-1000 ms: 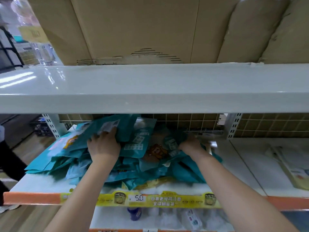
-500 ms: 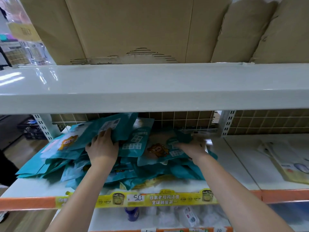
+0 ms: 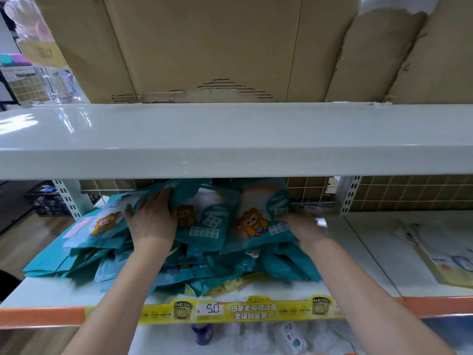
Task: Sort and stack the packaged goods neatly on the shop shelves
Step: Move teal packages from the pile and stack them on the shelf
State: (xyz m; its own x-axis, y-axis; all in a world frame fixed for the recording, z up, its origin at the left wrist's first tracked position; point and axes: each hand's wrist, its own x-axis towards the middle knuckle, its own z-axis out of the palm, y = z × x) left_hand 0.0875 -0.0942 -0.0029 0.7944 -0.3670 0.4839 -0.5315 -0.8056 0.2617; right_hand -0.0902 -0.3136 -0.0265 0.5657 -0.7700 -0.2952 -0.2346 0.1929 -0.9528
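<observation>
Little looks done: the teal packets [image 3: 204, 226] lie in a loose heap mid-frame on the shelf [image 3: 51, 293], left hand [image 3: 153, 221] pressing flat on them, right hand [image 3: 302, 226] gripping the heap's right edge, stacking all remaining.

Two hands, left hand [image 3: 153, 221], right hand [image 3: 302, 230], one heap of many teal packets [image 3: 204, 226], uncountable, three cartoon-faced packets showing, one yellow price strip [image 3: 240, 310], two shelves
</observation>
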